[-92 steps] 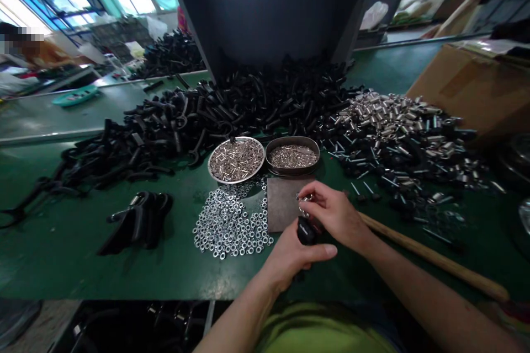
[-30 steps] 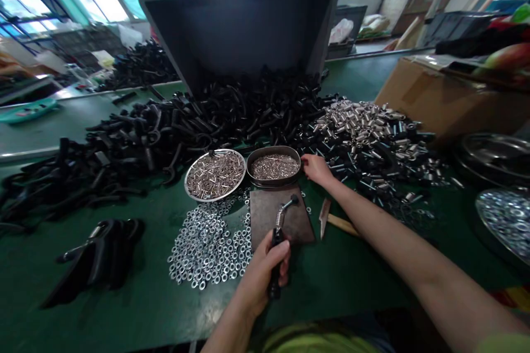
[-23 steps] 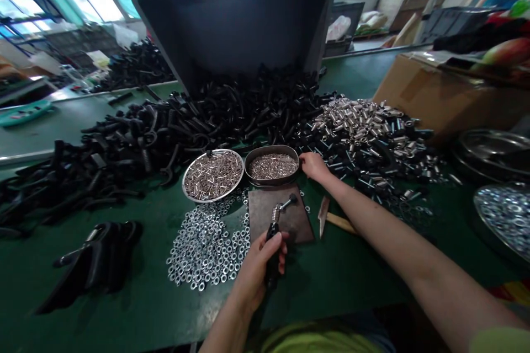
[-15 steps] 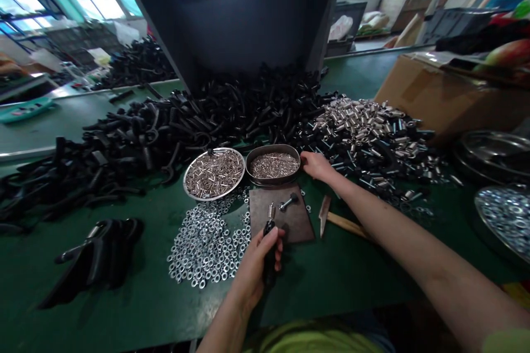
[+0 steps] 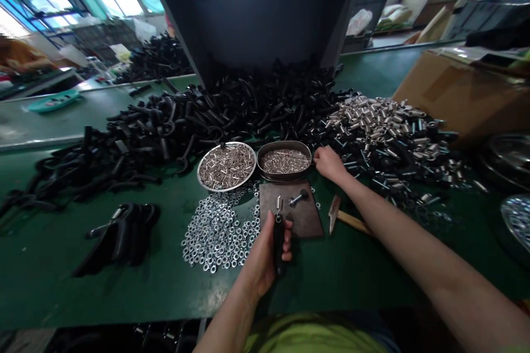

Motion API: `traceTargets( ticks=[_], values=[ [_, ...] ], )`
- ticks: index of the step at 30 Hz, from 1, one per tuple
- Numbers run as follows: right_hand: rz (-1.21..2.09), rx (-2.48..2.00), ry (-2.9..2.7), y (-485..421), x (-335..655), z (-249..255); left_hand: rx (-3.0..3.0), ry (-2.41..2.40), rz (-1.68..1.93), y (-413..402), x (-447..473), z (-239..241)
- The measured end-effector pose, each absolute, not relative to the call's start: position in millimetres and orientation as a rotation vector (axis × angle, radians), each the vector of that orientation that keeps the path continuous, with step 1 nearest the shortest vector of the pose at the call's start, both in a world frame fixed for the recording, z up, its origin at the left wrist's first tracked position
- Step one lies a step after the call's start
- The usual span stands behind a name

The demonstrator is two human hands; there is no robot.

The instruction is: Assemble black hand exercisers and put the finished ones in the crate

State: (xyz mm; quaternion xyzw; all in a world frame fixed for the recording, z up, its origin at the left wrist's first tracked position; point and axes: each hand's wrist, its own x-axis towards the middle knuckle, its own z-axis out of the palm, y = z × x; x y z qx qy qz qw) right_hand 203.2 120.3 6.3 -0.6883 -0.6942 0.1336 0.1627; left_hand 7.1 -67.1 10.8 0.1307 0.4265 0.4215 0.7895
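My left hand (image 5: 265, 256) is wrapped round a black handle (image 5: 279, 242). A small coil spring (image 5: 279, 202) stands out from the handle's far end, over a brown metal plate (image 5: 308, 223). On that plate lies a bolt with a black knob (image 5: 298, 197). My right hand (image 5: 330, 163) is just right of an oval tin (image 5: 304, 174) of small metal pieces, its fingers bunched near the rim; what they hold, if anything, is hidden. Beside the plate rests a hammer (image 5: 351, 220). Loose nuts (image 5: 219, 231) are spread left of the plate.
A round dish (image 5: 202, 183) holds metal pins. Black handles (image 5: 232, 105) are heaped before a tipped grey bin (image 5: 265, 22). Springs and bolts (image 5: 376, 116) form a pile at right, near a cardboard box (image 5: 451, 88). More black parts (image 5: 128, 237) sit at left.
The whole view has shifted, so things appear farther right. In my left hand the black handle has turned slightly and its side shows more. My right hand stays beside the oval tin.
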Motion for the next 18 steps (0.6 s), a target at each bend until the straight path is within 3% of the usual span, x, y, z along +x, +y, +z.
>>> traceTargets(
  ticks=[4, 6, 9, 18],
  values=[
    [0.416, -1.701, -1.964, 56, 197, 20, 0.247, 0.868, 0.899, -68, 7, 12],
    [0.505, -1.321, -2.007, 16, 189, 26, 0.234, 0.852, 0.878, -68, 9, 12],
    [0.34, -0.99, -2.202, -29, 173, 32, 0.242, 0.832, 0.859, -69, 15, 11],
    [0.116, -0.821, -2.312, -57, 158, 22, 0.558, 1.076, 0.916, -85, 19, 6]
  ],
)
